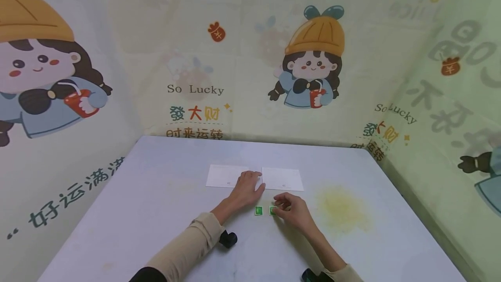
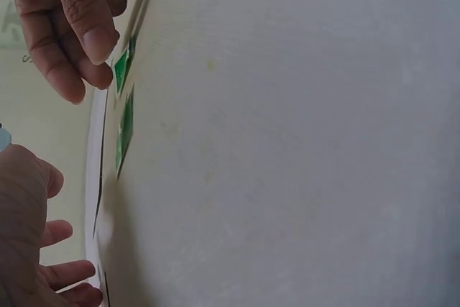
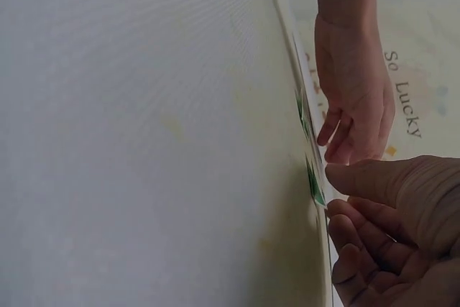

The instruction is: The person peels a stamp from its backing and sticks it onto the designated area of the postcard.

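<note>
Two white paper sheets lie side by side on the table, a left sheet [image 1: 219,175] and a right sheet [image 1: 282,178]. My left hand [image 1: 247,187] is over the inner edge of the left sheet, fingers extended; whether they touch the paper is unclear. In front of the sheets are two small green stamp-like squares, a left square [image 1: 258,211] and a right square [image 1: 272,210]. Beside the right square is my right hand [image 1: 293,212], its fingers loosely bent. In the right wrist view a gap shows between thumb and fingers, close to that green square [image 3: 315,185].
The white table [image 1: 176,156] meets printed cloth walls at its back and right. A yellowish stain [image 1: 344,208] marks the tabletop on the right. Black wrist-worn devices [image 1: 228,239] show at both forearms.
</note>
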A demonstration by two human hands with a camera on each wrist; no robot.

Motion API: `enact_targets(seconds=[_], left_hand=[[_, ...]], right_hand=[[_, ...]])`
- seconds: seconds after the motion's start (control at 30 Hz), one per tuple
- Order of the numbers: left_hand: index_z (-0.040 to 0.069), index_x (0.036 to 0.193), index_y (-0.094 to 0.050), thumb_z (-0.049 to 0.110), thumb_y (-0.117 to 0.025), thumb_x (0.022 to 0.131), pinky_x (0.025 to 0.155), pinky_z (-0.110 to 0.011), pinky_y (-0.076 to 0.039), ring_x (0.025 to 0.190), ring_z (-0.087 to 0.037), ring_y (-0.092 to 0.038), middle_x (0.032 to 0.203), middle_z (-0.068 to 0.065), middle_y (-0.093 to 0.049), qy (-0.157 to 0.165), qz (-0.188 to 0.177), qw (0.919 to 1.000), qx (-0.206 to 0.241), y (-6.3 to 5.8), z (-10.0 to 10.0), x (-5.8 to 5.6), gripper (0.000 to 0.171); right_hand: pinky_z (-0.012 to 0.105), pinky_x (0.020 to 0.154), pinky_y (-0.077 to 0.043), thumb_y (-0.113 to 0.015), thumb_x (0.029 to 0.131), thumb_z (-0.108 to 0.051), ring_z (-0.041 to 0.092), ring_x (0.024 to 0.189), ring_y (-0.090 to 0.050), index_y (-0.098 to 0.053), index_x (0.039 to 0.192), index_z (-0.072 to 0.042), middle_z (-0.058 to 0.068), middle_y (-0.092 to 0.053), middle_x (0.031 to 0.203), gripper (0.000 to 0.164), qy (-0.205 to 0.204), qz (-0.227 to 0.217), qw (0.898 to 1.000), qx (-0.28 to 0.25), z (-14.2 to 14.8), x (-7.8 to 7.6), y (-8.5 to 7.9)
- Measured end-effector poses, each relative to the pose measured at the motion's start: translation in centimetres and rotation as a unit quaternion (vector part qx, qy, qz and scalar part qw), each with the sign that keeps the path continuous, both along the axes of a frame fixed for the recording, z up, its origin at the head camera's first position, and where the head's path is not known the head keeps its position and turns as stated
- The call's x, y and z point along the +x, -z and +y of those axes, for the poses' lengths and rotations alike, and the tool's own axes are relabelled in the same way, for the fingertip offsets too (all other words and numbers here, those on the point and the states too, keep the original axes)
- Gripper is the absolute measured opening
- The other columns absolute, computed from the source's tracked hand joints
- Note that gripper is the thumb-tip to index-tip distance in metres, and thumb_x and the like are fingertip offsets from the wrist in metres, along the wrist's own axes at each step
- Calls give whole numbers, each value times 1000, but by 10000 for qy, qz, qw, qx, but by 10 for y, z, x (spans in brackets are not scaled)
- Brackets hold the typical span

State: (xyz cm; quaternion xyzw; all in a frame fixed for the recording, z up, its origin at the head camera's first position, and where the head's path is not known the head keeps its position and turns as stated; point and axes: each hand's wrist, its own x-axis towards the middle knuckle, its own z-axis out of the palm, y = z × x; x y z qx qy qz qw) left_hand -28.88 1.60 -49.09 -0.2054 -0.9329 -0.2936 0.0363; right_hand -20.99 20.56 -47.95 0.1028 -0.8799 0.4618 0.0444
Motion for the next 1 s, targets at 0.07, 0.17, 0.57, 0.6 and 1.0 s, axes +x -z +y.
enact_targets(seconds=[0.07,0.17,0.57,0.6,1.0], left_hand=[[2,141,-54,30,-57,103,115,-51,-36,135,-36,-46,138,-20,-56,0,53,10000,-5,1,1,-1,48],[5,142,-55,31,-56,103,115,-50,-37,135,-35,-45,138,-18,-56,24,110,9998,-136,3,2,-4,46],[13,142,-57,33,-56,104,118,-47,-35,139,-32,-40,144,-14,-52,190,143,9967,-775,-1,12,-4,43],[13,142,-58,33,-56,104,117,-47,-35,139,-32,-40,144,-15,-52,199,137,9965,-797,-2,12,-3,42],[14,139,-61,34,-56,105,118,-47,-34,139,-31,-40,145,-14,-52,186,139,9942,-1052,-1,17,-4,40]], right_hand=[[23,70,-54,-84,81,-1,18,77,-66,-72,106,3,10,-73,92,28,-35,17,10000,10,0,-1,0],[22,69,-54,-84,81,-1,17,77,-66,-72,105,2,9,-73,91,28,-62,25,10000,54,1,-2,1],[20,67,-52,-83,81,0,16,76,-63,-72,105,1,6,-73,90,26,-139,24,9996,241,1,-2,3],[20,67,-52,-83,82,0,16,76,-63,-72,105,1,6,-73,90,26,-143,17,9996,244,1,-2,3],[20,67,-52,-83,82,-2,12,75,-61,-72,105,-1,4,-73,90,26,-136,57,9991,391,1,-3,4]])
